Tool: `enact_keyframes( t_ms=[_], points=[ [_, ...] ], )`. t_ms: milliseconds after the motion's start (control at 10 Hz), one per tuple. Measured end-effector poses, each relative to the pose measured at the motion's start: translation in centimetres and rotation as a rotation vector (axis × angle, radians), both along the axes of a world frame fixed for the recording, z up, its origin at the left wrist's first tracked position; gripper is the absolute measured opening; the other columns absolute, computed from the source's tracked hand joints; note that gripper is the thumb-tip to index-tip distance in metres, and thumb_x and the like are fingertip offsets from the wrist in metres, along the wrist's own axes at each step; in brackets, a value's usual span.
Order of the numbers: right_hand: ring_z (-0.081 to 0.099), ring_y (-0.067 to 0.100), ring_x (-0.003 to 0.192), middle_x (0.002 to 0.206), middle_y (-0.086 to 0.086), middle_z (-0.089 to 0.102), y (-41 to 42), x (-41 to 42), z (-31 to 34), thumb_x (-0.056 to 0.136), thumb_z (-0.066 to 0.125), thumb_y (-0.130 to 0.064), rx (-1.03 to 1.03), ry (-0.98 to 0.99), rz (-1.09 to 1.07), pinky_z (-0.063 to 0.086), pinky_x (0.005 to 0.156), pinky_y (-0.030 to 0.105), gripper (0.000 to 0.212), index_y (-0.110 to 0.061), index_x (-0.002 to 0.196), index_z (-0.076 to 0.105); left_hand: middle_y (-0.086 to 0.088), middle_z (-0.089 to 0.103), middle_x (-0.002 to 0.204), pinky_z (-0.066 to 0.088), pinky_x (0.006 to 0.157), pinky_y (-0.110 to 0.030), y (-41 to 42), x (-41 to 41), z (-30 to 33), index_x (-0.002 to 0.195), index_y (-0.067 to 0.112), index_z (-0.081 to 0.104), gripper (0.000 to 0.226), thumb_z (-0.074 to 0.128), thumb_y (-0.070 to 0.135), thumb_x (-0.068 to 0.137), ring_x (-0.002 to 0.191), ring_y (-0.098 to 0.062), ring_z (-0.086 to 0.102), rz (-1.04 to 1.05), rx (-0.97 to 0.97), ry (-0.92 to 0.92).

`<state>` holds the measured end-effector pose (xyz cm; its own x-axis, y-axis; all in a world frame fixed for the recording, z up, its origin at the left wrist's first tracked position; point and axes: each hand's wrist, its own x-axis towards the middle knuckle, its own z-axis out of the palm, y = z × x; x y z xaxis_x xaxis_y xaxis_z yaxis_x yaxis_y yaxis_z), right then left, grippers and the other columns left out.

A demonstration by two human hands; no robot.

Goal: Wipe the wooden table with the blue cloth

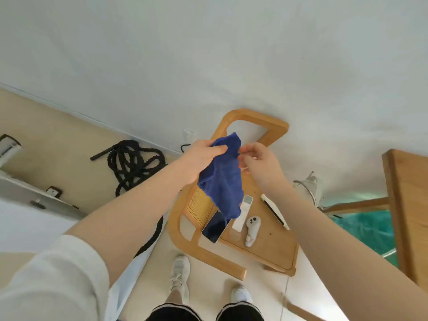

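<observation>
We hold the blue cloth up in the air above the small wooden table, clear of its top. Our left hand has a closed grip on the cloth's upper left part, thumb across the fabric, and our right hand pinches its upper right edge. The cloth hangs down over a dark phone and a white remote. A pale controller lies just right of them.
</observation>
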<state>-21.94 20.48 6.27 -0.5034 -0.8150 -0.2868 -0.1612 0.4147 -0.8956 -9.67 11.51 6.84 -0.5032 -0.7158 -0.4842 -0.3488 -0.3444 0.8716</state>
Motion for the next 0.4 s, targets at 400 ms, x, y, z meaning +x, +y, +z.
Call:
enact_keyframes(
  t_ms=[400],
  points=[
    [0.053, 0.026, 0.112, 0.120, 0.010, 0.060, -6.7, 5.9, -11.4, 0.092, 0.044, -0.009, 0.477, 0.046, 0.010, 0.041, 0.090, 0.032, 0.033, -0.008, 0.122, 0.055, -0.017, 0.032, 0.145, 0.037, 0.105, -0.047, -15.1, 10.4, -15.0, 0.148, 0.010, 0.016, 0.072, 0.051, 0.038, 0.091, 0.127, -0.035, 0.039, -0.177, -0.175, -0.693]
  ],
)
